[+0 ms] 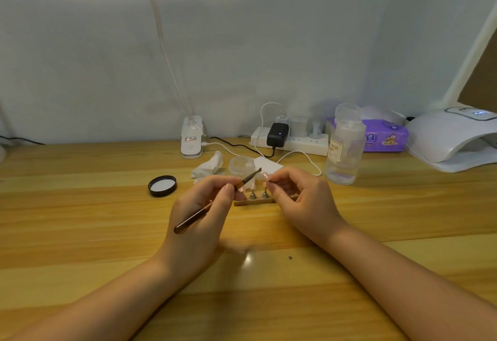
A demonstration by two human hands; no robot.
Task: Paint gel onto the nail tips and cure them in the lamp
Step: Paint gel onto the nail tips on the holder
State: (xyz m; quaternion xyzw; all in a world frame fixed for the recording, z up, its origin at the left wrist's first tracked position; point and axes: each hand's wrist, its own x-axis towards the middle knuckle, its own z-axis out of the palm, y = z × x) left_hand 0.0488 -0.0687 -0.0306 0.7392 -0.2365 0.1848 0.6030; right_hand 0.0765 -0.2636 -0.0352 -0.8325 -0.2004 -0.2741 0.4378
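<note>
Pinching brush (pixel 209 207) in left hand (pixel 200 214); right hand (pixel 297 201) fingers pinch nail tip (pixel 262 176) above stand (pixel 254 201). Tip looks light, thin, slippery: hold edges. Curing lamp (pixel 446 139) far right on surface (pixel 80 233).

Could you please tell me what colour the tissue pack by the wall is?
The tissue pack is purple with small printed pictures, seen in the head view.

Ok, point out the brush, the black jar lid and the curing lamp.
brush (pixel 204 213), head view, on the handle below the left hand.
black jar lid (pixel 162 185), head view, on its pale inner face.
curing lamp (pixel 441 136), head view, on its white top shell.
</note>
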